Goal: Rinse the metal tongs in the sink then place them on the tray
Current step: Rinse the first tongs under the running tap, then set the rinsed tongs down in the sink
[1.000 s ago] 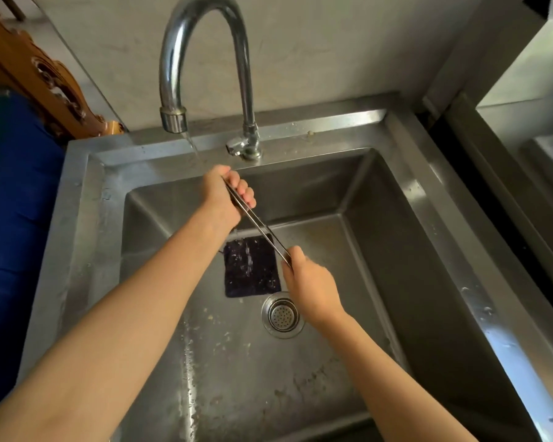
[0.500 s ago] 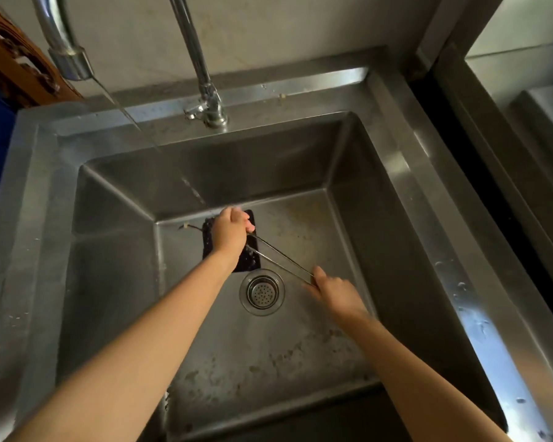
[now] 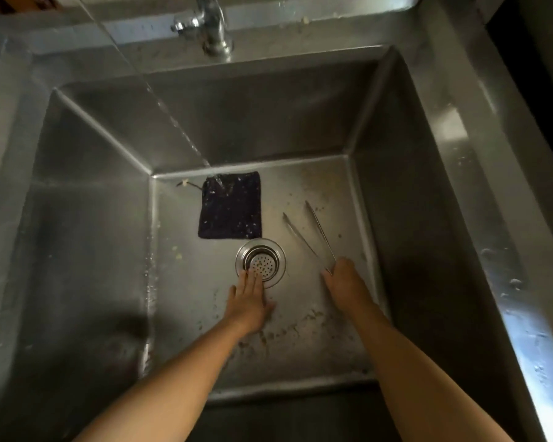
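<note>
Grips the joined end of the metal tongs [image 3: 310, 232] in the curled right hand [image 3: 345, 280], down by the floor of the sink [image 3: 412, 218], both arms splayed apart and pointing away from the grip. Holds the left hand [image 3: 249, 303] flat and empty just left of the grip, fingertips [image 3: 253, 275] at the drain strainer [image 3: 262, 255]. Farther off, past the strainer, shows a dark scrubbing pad [image 3: 230, 208] under the tap's thin water stream [image 3: 173, 122].

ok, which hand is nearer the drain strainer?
Left. The left hand reaches the drain strainer at its near rim; the right hand is off to its right, gripping the tongs.
</note>
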